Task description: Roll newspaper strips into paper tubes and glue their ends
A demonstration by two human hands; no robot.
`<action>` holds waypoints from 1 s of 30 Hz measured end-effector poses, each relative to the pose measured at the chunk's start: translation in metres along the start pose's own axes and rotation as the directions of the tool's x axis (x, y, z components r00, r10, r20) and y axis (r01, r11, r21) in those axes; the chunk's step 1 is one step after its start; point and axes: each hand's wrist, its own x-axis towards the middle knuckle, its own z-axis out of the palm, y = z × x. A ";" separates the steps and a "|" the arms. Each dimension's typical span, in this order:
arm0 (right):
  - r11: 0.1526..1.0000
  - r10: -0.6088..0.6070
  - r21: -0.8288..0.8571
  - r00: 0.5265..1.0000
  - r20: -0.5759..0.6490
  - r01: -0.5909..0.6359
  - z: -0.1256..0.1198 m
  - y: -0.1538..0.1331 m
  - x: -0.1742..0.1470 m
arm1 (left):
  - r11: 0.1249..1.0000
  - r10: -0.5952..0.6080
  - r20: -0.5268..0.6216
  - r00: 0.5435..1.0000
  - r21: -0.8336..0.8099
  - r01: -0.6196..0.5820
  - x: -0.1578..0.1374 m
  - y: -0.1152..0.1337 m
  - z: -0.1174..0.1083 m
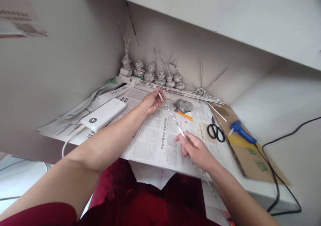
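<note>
A thin rolled newspaper stick [172,115] runs slantwise between my two hands, over the printed sheets. At its upper end, my left hand [153,101] pinches it between thumb and fingers. My right hand [194,149] closes round the lower part, and a blurred length of stick trails out beneath the wrist. Beyond my left hand lies a bundle of similar paper sticks [183,91]. Black-handled scissors [216,132] rest to the right of my right hand. Between the hands and the bundle is a dark grey lump [183,105] on an orange-edged piece.
Several woven paper gourd shapes [149,74] stand along the back wall, beside a spoked woven start [200,91]. A white power bank [104,114] with a cable lies left. A blue glue gun [242,132] sits on cardboard [258,159] at right. A slanted panel [213,12] hangs overhead.
</note>
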 end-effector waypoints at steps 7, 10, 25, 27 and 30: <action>0.965 0.069 0.249 0.995 0.075 -0.086 -0.004 0.006 -0.004 | 1.000 -0.011 -0.002 1.000 -0.012 0.011 0.002 -0.001 -0.001; 0.865 0.132 0.449 0.965 0.225 -0.223 -0.002 0.010 -0.002 | 1.000 -0.016 0.006 1.000 -0.017 0.016 0.002 -0.001 -0.001; 0.800 0.197 0.523 0.952 0.234 -0.294 0.003 0.006 -0.003 | 0.999 -0.039 0.014 0.999 -0.013 0.039 -0.001 0.001 0.000; 0.776 0.223 0.536 0.939 0.261 -0.334 0.002 0.006 -0.004 | 0.999 -0.039 0.022 0.999 0.000 0.039 -0.001 0.002 0.000; 0.752 0.255 0.541 0.923 0.289 -0.377 0.001 0.005 -0.006 | 0.999 -0.035 0.041 0.999 0.016 0.034 -0.002 0.002 0.000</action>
